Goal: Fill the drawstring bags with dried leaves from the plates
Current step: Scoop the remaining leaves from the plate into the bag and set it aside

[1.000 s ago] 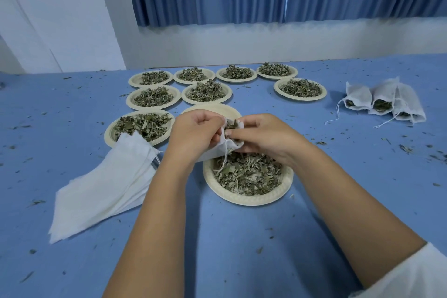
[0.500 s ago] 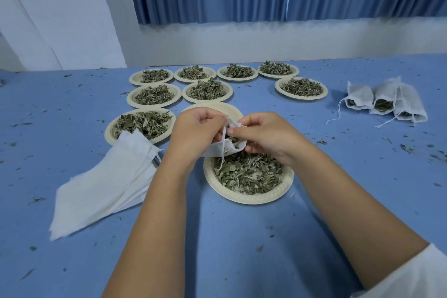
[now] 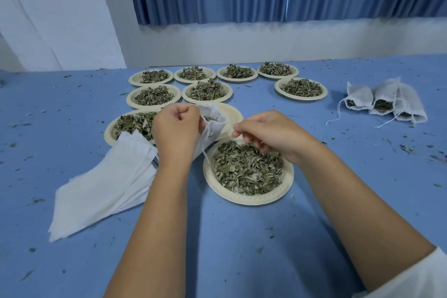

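R hand [image 3: 268,133] just left the small white mesh drawstring bag [image 3: 214,123] my L hand [image 3: 177,128] clutches, fingers curled over the near round beige paper plate [image 3: 246,201] of dried green leaves [image 3: 246,169], can't tell if holding anything; prob. next pinch.

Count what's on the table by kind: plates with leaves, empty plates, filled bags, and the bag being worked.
Plates with leaves: 9
Plate with no leaves showing: 1
Filled bags: 3
Bag in the left hand: 1
Total: 14
Flat bag stack: not countable.
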The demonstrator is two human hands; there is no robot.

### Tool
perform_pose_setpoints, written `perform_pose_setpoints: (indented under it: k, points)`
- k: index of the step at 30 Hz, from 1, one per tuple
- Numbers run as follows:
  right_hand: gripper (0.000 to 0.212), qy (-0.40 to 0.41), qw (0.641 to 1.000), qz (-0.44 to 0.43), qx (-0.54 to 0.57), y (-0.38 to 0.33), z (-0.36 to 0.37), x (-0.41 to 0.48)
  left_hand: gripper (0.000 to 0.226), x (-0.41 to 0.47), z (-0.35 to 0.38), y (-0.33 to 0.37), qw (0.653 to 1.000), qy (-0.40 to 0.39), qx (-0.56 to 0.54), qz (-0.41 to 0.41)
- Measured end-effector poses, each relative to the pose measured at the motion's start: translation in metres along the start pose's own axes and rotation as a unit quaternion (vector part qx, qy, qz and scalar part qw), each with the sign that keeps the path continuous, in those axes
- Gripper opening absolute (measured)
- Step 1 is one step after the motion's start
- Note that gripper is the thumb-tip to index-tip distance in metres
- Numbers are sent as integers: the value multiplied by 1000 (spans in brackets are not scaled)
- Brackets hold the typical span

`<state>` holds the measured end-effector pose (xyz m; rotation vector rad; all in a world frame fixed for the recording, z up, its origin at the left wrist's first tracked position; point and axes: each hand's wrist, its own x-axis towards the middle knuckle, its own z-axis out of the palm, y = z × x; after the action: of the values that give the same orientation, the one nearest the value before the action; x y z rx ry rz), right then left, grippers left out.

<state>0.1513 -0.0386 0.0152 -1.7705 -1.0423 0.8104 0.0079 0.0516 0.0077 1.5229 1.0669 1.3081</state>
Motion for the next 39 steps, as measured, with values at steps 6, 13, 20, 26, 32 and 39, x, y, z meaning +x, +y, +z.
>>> perform_pose_setpoints:
  k: [6, 13, 20, 26, 32, 39]
  points:
    - [17, -55, 997, -39, -46, 0, 9, -3, 16, -2, 4, 0, 997, -28, -64, -41]
    - [33, -19, 999, -4, 37, 0, 15, 1, 14, -5, 6, 1, 998, -53, -41, -22]
    - [16, -68, 976, 72, 196, 1, 15, 3, 17, -6, 8, 1, 997, -65, -44, -24]
    - [8, -107, 967, 66, 220, 3, 9, 4, 16, -5, 6, 0, 996, -62, -49, -32]
    - [5, -99, 977, 53, 184, 7, 3, 7, 18, -4, 4, 1, 996, -46, -63, -39]
    - [6, -35, 988, 84, 123, 14, -12, 13, 19, 1, -3, 0, 995, -31, -76, -50]
